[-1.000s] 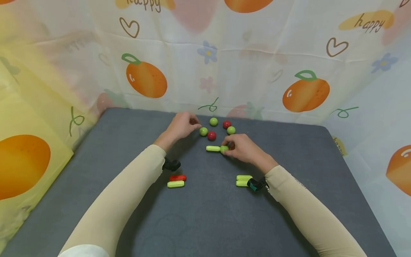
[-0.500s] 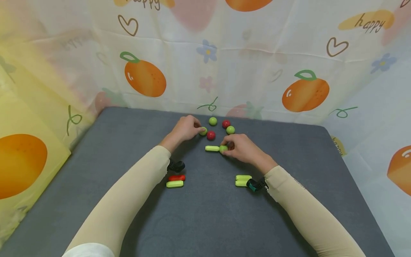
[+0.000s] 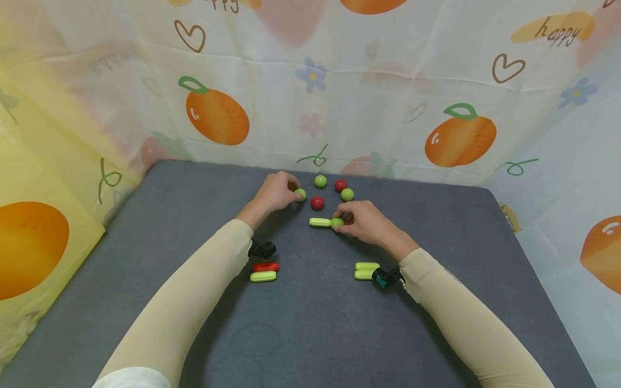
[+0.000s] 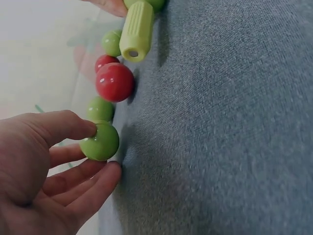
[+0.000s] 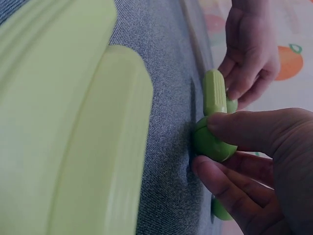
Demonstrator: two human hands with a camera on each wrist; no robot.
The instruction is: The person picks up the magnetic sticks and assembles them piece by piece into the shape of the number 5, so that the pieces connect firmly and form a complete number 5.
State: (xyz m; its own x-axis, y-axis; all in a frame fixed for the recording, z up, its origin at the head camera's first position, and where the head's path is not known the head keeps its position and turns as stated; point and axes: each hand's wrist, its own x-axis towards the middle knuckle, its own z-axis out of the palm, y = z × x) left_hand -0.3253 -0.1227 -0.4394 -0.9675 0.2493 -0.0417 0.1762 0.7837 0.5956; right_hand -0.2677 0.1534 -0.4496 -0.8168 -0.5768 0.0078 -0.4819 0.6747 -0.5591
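Note:
At the back of the table my left hand (image 3: pixel 273 194) pinches a green ball (image 4: pixel 100 142) between thumb and fingers. My right hand (image 3: pixel 366 221) grips another green ball (image 5: pixel 210 141), which is joined to a yellow-green ribbed stick (image 3: pixel 319 222) pointing left. A small hole shows in the stick's free end in the left wrist view. Between and behind the hands lie a red ball (image 3: pixel 317 203), a second red ball (image 3: pixel 340 185), a green ball (image 3: pixel 320 181) and one more green ball (image 3: pixel 346 194).
Nearer on the grey table (image 3: pixel 310 334), a red stick (image 3: pixel 266 267) and a yellow-green stick (image 3: pixel 263 276) lie side by side near the left forearm. Two yellow-green sticks (image 3: pixel 366 265) lie by the right wrist, partly covered by its strap. A printed curtain (image 3: pixel 339 108) stands behind the table.
My left hand has reached the nearest green ball, taken it between thumb and fingers, and drawn it slightly left, away from the red ball. The right hand stays in place.

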